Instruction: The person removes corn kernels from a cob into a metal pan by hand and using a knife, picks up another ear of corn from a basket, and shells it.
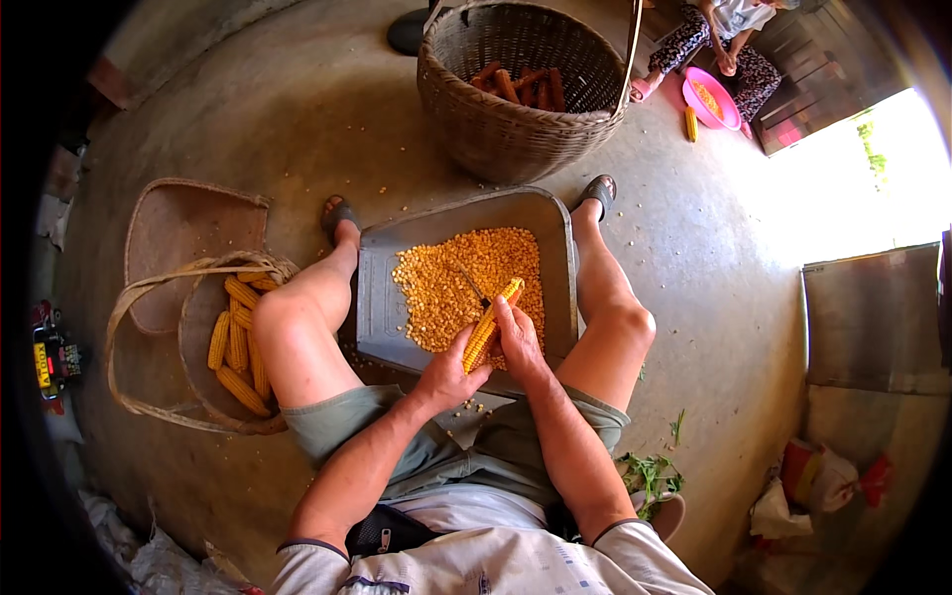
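Note:
My left hand (448, 376) grips the lower end of a yellow corn cob (487, 329), which slants up to the right. A reddish strip bare of kernels runs along the cob's right side. In my right hand (520, 338) is a thin metal-shafted tool (468, 282), perhaps a screwdriver, with a dark part by the fingers. That hand's thumb lies along the cob; most of the tool's handle is hidden. Below both hands, loose corn kernels (454, 260) cover much of a grey metal scoop-shaped pan (379, 297) between my legs.
A handled basket (195, 357) of unshelled corn cobs (238, 342) stands by my left knee, beside a woven scoop (190, 230). Ahead, a tall wicker basket (513, 145) holds bare cobs (520, 89). A seated person (732, 37) has a pink basin (695, 74) of kernels. Green leaves (651, 476) lie right.

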The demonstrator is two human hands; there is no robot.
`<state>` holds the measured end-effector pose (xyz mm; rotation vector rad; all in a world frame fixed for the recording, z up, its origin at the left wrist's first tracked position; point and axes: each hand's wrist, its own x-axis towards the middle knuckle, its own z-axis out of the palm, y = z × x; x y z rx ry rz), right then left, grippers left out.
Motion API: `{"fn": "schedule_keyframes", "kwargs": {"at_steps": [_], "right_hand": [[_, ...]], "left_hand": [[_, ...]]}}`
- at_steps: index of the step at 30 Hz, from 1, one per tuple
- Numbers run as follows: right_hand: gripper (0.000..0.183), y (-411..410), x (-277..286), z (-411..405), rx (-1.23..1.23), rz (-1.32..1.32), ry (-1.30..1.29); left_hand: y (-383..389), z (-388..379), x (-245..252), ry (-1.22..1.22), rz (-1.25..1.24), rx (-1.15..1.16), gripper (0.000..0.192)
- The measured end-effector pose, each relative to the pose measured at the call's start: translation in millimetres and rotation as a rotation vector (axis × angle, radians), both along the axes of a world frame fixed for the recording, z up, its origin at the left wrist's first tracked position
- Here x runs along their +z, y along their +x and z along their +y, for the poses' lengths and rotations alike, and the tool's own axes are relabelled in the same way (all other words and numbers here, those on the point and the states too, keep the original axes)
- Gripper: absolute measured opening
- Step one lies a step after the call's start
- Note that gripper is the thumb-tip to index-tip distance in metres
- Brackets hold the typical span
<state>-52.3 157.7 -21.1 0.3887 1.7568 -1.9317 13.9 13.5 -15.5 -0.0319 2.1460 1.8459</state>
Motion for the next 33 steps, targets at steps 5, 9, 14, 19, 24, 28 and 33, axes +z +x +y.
{"fn": "schedule_keyframes", "kwargs": {"at_steps": [5,9,14,19,24,28,33], "right_hand": [[0.04,-1,3,1,-0.032,-0.065,-0.19],[0.039,-2,-1,1,-0.058,-0.043,-0.206],[0.043,3,-15,-4,0.028,0.051,-0.015],[0.04,4,-12,-8,0.033,-0.021,-0.068],[0.032,3,-13,4,0.031,-0.089,-0.316],[0.045,7,-7,-8,0.015,-0.03,-0.215],[0.053,10,-12,-10,0.134,-0.007,-0.047]], "left_hand": [[-8,-6,4,0.335,-0.127,0.064,0.066],[-10,-3,11,0.267,-0.057,0.05,0.064],[-7,-3,7,-0.051,-0.021,0.022,0.064],[-8,-2,3,0.293,-0.048,0.079,0.059],[-13,-8,14,0.416,-0.432,0.099,0.058],[-9,-1,2,0.206,0.062,0.096,0.059],[-6,-1,-10,-0.025,0.052,0.068,0.056]]}}
